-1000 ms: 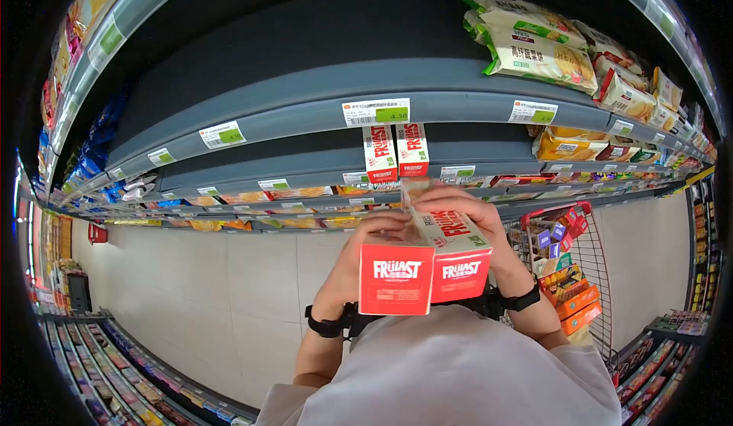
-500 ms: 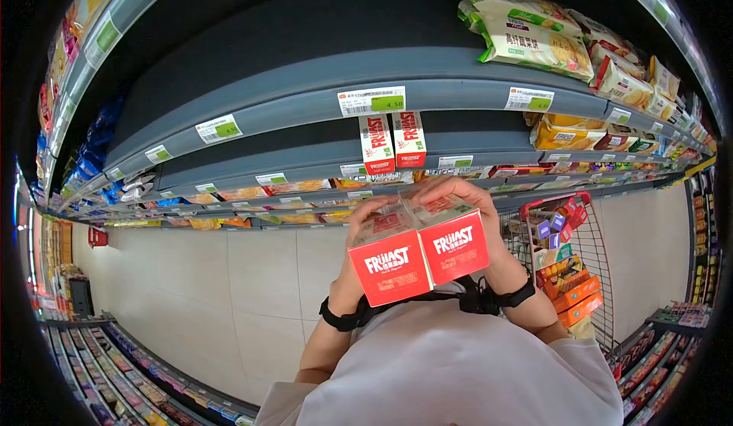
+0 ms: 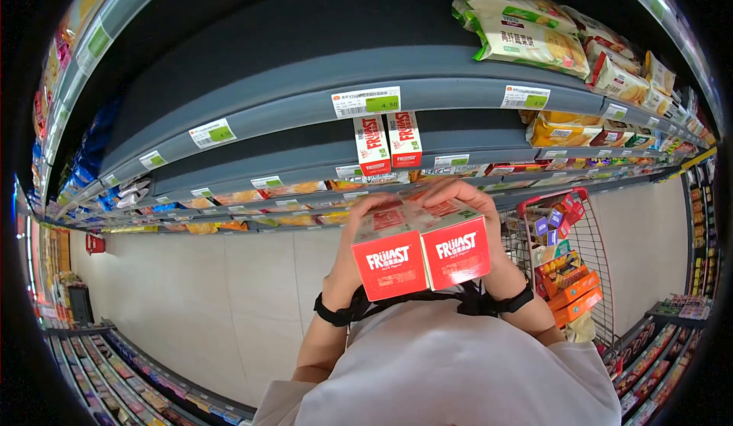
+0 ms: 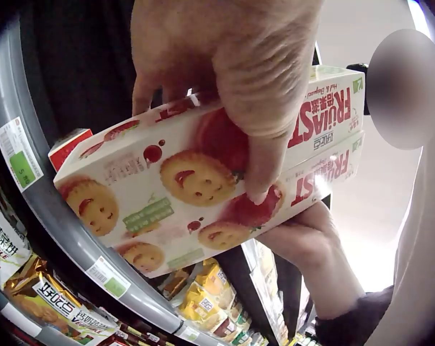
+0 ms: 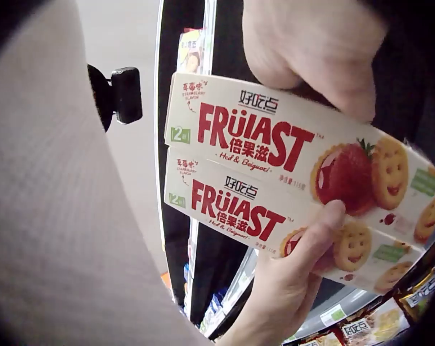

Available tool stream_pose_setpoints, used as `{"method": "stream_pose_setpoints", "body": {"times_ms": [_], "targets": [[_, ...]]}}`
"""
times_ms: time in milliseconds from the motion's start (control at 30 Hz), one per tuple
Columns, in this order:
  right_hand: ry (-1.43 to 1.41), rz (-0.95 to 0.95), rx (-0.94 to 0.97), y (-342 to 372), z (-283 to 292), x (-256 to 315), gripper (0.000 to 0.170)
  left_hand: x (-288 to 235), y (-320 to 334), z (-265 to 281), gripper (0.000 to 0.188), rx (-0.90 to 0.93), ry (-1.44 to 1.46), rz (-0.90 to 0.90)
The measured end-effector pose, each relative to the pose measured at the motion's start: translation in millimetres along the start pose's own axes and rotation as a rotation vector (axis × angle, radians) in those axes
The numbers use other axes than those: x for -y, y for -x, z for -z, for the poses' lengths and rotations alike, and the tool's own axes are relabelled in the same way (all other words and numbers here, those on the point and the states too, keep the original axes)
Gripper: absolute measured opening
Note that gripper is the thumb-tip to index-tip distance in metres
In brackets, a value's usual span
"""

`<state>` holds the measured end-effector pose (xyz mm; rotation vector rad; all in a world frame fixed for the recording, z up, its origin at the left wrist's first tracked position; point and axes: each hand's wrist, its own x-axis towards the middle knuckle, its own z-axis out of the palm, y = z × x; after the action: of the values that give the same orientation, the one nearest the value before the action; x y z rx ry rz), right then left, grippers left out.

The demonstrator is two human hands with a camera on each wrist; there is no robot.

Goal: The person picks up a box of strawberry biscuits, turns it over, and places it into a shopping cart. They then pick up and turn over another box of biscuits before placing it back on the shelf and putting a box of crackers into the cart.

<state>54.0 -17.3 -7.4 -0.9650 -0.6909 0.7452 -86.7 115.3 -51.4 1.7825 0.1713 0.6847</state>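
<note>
Two long white-and-red FRÜIAST biscuit boxes lie side by side in front of the chest, their red ends facing the body in the head view. The left hand grips the left side and the right hand the right side. Up close in the left wrist view, the left hand lies over the boxes, thumb on a printed face. From the right wrist, the right hand holds the upper edge, and the left thumb presses the lower box. Some fingers are hidden.
Two similar boxes stand on the shelf ahead. Bagged biscuits lie on the upper shelf at right. A wire cart with several packages stands at the right. Pale floor shows at left.
The two held boxes have come level with each other, their ends now close together. Both hands have shifted slightly with them, still gripping. The shelves have moved a little left in view.
</note>
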Motion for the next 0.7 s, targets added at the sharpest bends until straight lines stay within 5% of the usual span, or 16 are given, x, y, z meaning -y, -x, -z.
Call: {"method": "stream_pose_setpoints", "body": {"times_ms": [700], "targets": [[0.032,0.026,-0.029,-1,-2,-3,0.011,12,-4,3,0.061,0.001,0.054,-0.010]]}}
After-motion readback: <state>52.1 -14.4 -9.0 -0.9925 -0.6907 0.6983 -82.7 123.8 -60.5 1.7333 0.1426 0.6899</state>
